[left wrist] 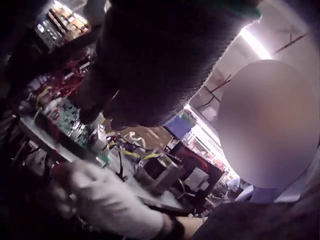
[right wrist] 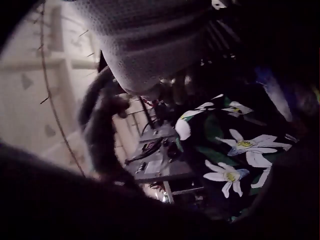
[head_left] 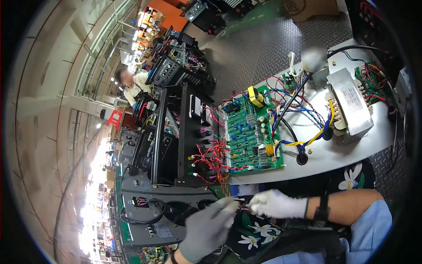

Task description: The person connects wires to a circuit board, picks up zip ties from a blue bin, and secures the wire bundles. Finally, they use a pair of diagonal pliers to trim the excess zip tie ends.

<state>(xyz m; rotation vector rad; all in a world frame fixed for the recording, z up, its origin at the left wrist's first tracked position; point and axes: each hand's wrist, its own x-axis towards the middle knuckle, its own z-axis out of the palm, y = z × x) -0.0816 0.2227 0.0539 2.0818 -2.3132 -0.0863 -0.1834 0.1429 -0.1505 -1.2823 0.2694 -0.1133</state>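
My left hand (head_left: 209, 229), in a grey-looking glove, and my right hand (head_left: 277, 204), in a white glove, meet below the edge of a white metal panel (head_left: 259, 178). Between their fingertips are thin reddish wires (head_left: 243, 207) with a small white end, and both hands pinch them. More red and orange wires (head_left: 225, 188) hang from the panel's edge towards the hands. A green circuit board (head_left: 246, 132) with many red leads lies on the panel. In the left wrist view the right hand (left wrist: 110, 200) shows pale; its fingertips are in shadow.
A large transformer (head_left: 351, 101) and yellow-blue cables (head_left: 323, 132) sit on the panel's right. A black chassis (head_left: 189, 132) adjoins the board, with grey machine housings (head_left: 158, 220) below it. Floral cloth (right wrist: 240, 150) lies beneath the hands. Another person (head_left: 136, 86) stands farther off.
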